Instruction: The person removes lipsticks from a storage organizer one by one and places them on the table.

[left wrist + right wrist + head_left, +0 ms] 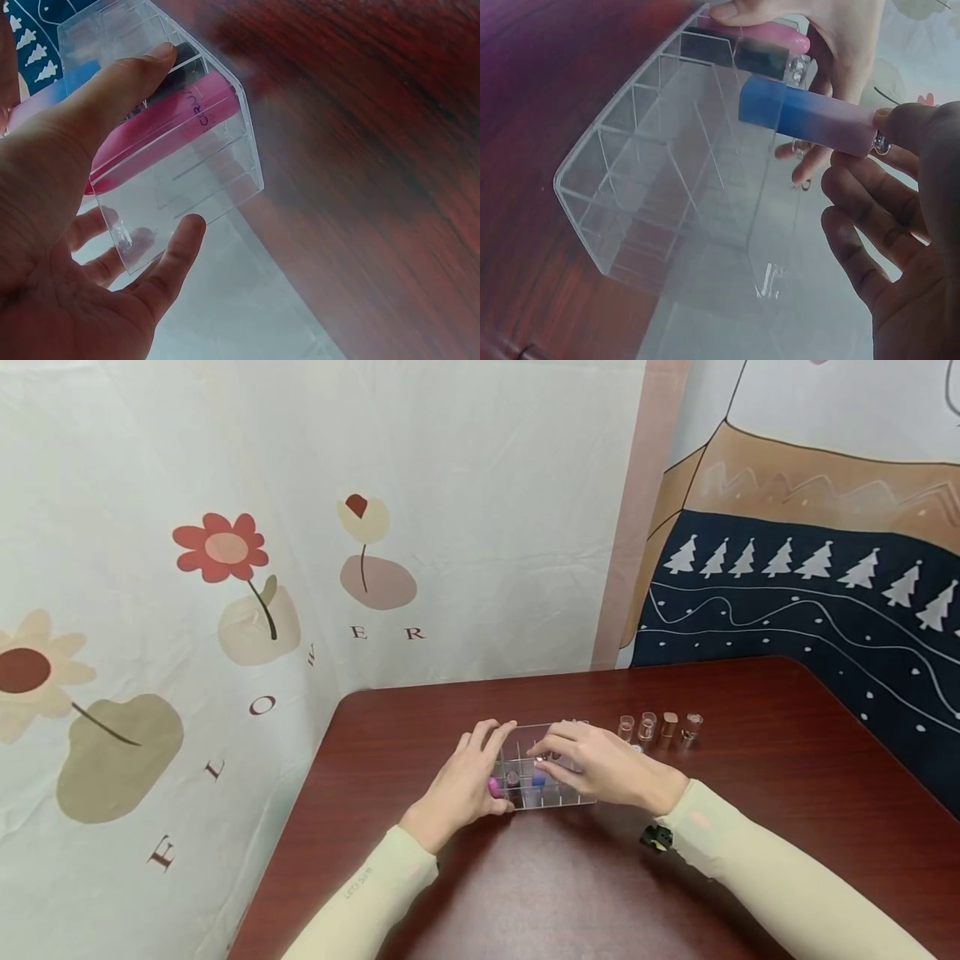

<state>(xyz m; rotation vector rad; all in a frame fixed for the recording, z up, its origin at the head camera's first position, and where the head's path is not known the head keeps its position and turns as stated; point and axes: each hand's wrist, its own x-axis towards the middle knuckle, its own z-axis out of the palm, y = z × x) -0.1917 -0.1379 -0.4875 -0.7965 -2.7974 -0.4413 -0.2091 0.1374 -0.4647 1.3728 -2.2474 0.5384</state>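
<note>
A clear divided organizer box (558, 799) stands on the table, with its compartments showing through the walls in both wrist views. My left hand (459, 778) grips its left end, thumb on the near wall and fingers at the far side. Inside that end are a magenta tube (169, 131) with dark lettering and a dark tube with a clear top (761, 60). My right hand (603, 766) pinches the pink end of a blue-to-pink lipstick tube (817, 116) between thumb and finger. The tube's blue end is inside a compartment beside the dark tube.
Several small lipsticks (648, 727) with clear or shiny cases stand at the back right, beyond my right hand. A dark red wooden table (360, 777) lies under everything. A printed cloth (487, 527) hangs behind it.
</note>
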